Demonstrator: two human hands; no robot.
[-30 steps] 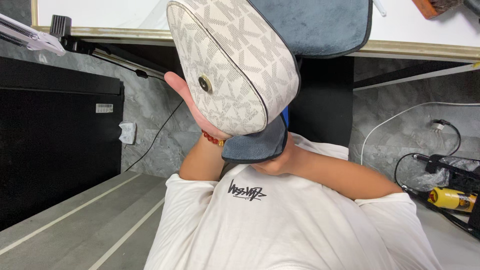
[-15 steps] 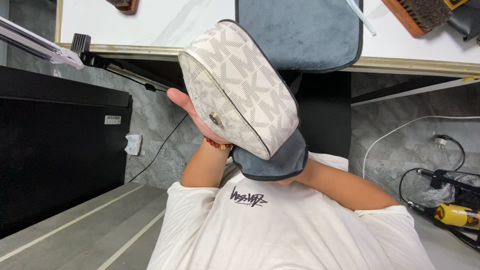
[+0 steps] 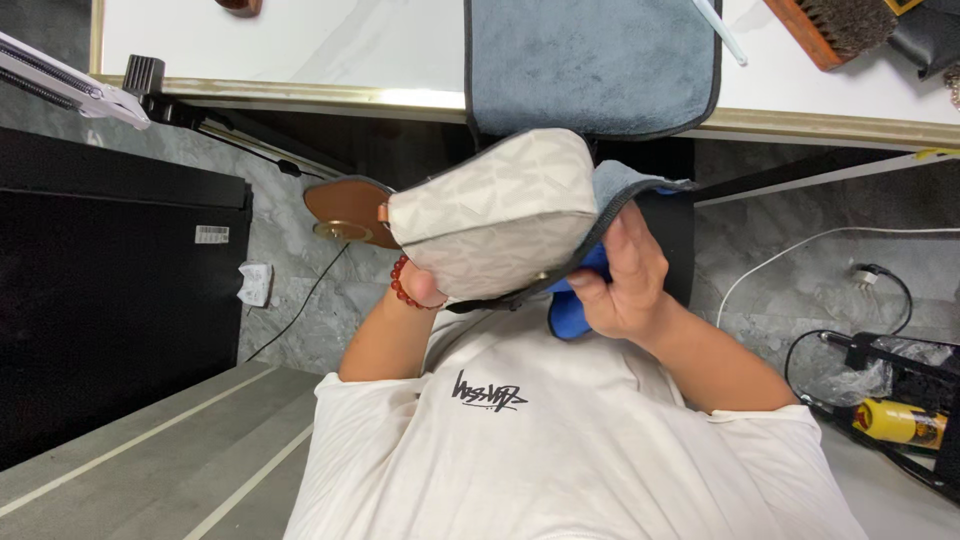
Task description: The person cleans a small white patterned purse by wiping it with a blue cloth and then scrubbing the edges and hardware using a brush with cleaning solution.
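- My left hand (image 3: 425,285) is under the cream patterned bag (image 3: 490,215); its grip is mostly hidden behind the bag, so I cannot tell how the fingers lie, only that the hand bears against the underside.
- A red bead bracelet (image 3: 398,285) sits on that wrist.
- My right hand (image 3: 625,275) has its grip closed on a cloth (image 3: 600,265) (grey on one face, blue on the other), pressed against the right end of the bag.
- The bag is held up in front of my chest, below the front edge of the worktop (image 3: 300,45) and clear of it, lying on its side with a dark zip edge running along its lower right.
- A round brown leather tag (image 3: 345,210) with a metal ring sticks out from the bag's left end.
- On the white worktop a grey towel (image 3: 590,60) with a dark border hangs over the front edge, just above the bag.
- To the right of the towel lies a wooden brush (image 3: 830,25), bristles showing.
- I wear a white T-shirt (image 3: 560,450) with a small dark print on the chest.
- On the floor at right lie a white cable (image 3: 800,245) and a yellow tool (image 3: 900,420) beside some black gear.
- At left stands a black cabinet (image 3: 110,300) against the grey wall.
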